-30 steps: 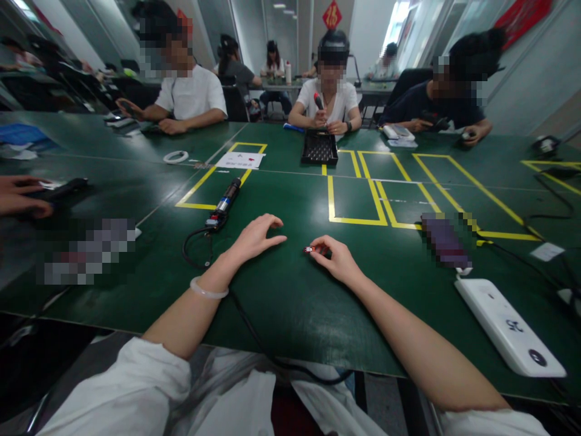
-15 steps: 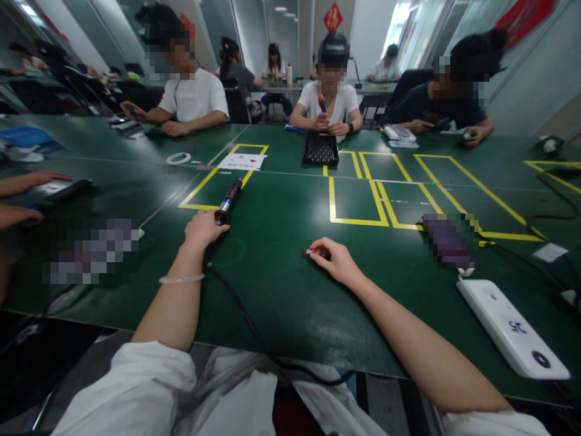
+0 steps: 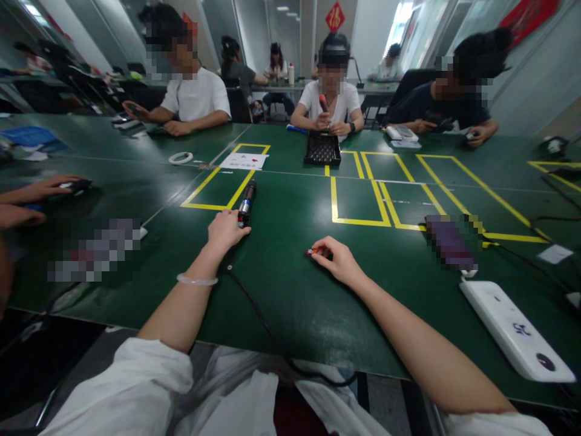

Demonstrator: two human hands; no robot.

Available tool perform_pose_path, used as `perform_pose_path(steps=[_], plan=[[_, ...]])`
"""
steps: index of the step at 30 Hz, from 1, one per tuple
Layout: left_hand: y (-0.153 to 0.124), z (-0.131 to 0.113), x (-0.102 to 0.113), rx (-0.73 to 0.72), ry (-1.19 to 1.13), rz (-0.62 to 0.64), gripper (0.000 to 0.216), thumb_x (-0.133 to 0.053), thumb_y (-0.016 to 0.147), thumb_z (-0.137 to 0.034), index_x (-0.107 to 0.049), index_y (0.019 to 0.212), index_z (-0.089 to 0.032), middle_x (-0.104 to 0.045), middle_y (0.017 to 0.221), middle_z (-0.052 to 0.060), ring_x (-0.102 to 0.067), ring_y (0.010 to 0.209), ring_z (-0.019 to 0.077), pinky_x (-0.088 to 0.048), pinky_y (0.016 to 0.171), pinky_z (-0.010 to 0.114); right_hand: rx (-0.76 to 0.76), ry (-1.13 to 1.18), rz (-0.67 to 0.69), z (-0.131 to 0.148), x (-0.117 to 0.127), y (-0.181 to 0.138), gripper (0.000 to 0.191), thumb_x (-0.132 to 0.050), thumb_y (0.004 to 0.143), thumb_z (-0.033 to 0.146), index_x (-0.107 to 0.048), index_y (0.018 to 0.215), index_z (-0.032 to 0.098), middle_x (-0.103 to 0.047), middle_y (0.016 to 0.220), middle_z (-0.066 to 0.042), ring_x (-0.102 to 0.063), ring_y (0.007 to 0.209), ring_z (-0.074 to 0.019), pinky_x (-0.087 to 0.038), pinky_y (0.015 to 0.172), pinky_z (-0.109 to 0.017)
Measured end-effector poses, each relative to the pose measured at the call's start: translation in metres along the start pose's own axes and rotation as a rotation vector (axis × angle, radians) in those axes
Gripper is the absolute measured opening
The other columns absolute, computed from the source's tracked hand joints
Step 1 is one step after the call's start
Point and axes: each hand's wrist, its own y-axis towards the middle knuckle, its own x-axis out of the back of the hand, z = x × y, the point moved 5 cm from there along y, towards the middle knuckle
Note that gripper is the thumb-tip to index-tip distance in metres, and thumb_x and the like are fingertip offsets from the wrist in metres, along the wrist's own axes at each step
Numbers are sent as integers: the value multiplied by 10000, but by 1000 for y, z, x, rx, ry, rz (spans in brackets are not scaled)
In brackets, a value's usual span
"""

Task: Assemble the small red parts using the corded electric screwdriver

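Note:
My left hand [image 3: 228,229] is closed round the rear of a black cylindrical tool, which looks like a corded electric screwdriver [image 3: 246,200], with a silver and blue band. It lies low over the green table, front end pointing away from me. A black cord [image 3: 252,303] runs from below that hand toward the table's front edge. To the right, my right hand [image 3: 338,257] pinches a small red and black piece [image 3: 312,252] just above the tabletop. Its kind is too small to tell, and my fingers cover part of it.
Yellow tape outlines [image 3: 361,223] mark the green table [image 3: 281,327]. A white power bank [image 3: 517,330] and a blurred phone [image 3: 449,242] lie at right. Across the table, a person holds a red screwdriver [image 3: 323,103] over a black tray [image 3: 322,158]. Other people sit around.
My left hand has moved to the right with the tool, whose front now points more straight ahead. My right hand stays almost in place with the small piece.

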Motion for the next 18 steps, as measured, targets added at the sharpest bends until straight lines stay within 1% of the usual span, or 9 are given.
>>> perform_pose_path(steps=[3, 6, 11, 14, 18], plan=[[-10, -26, 0, -92, -13, -6, 567, -621, 765, -519, -558, 1221, -188, -570, 1203, 138, -548, 1063, 311, -497, 824, 385, -14, 9, -3, -1, -1, 0, 78, -617, 864, 229, -605, 929, 189, -618, 836, -23, -572, 709, -135, -463, 650, -255], [-24, -54, 2, -207, -34, -20, 565, -619, 778, -491, -541, 1244, -181, -558, 1220, 134, -534, 1066, 304, -490, 833, 384, -19, 21, -30, -2, -1, 1, 81, -613, 867, 240, -593, 928, 190, -615, 826, -19, -566, 701, -136, -459, 650, -258], [-48, -97, 3, -402, -123, -12, 577, -634, 783, -439, -508, 1285, -182, -545, 1254, 123, -515, 1100, 295, -484, 854, 384, 27, -8, -68, 2, 2, 1, 62, -600, 875, 239, -580, 918, 197, -592, 822, -14, -557, 705, -140, -454, 659, -262], [-59, -115, 1, -502, -196, 15, 592, -641, 778, -434, -493, 1298, -196, -542, 1274, 109, -512, 1117, 291, -486, 858, 387, 63, -48, -66, 4, 2, 0, 42, -586, 883, 238, -583, 911, 207, -586, 834, -20, -559, 725, -152, -457, 679, -272], [-71, -132, -1, -613, -290, 60, 599, -646, 772, -425, -478, 1310, -222, -538, 1299, 86, -519, 1123, 275, -482, 879, 379, 103, -129, -37, 9, 2, -2, 38, -570, 888, 227, -590, 918, 214, -580, 857, -30, -568, 744, -165, -457, 688, -277]])
